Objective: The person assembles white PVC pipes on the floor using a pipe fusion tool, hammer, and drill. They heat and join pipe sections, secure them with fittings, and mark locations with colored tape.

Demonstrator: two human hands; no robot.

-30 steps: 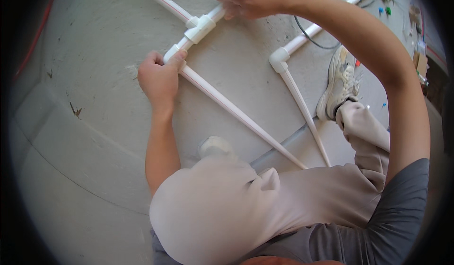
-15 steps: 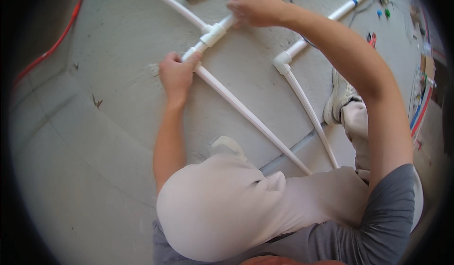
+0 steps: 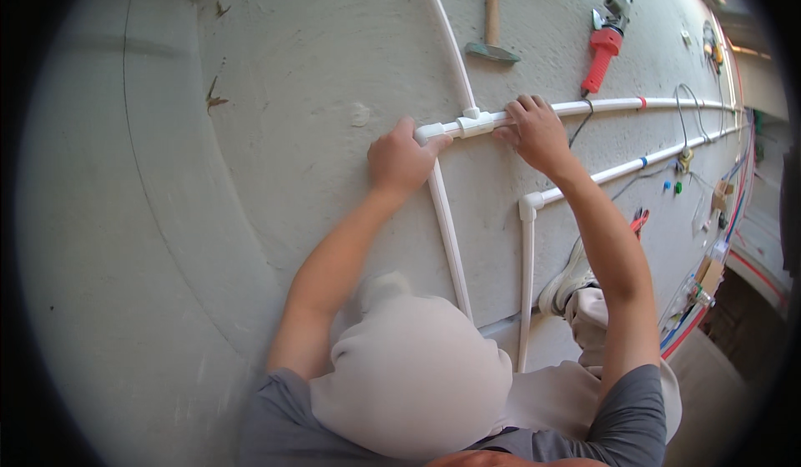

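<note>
1. Fingers [image 3: 406, 125] of the left hand [image 3: 399, 165] are closed around a white elbow fitting [image 3: 429, 131], the thumb on its near side.
2. From that elbow, a white lower pipe [image 3: 450, 242] runs toward the person's bent leg.
3. Just right of the elbow sits a white tee fitting [image 3: 476, 123]; a white branch pipe [image 3: 448, 46] enters it from the top of the view.
4. Beyond the tee, a wooden-handled hammer [image 3: 493, 52] lies on the grey floor [image 3: 325, 83].
5. On the white main pipe [image 3: 609, 105], just right of the tee, the right hand [image 3: 538, 133] has its fingers curled over the tube, holding it.
6. Nearer the person, a second elbow [image 3: 531, 205] joins another pair of white pipes.
7. Farther right, a red-handled pipe welding iron [image 3: 602, 54] lies beyond the main pipe, its cable crossing that pipe.
8. Red-handled pliers [image 3: 640, 221] rest near the right forearm.
</note>
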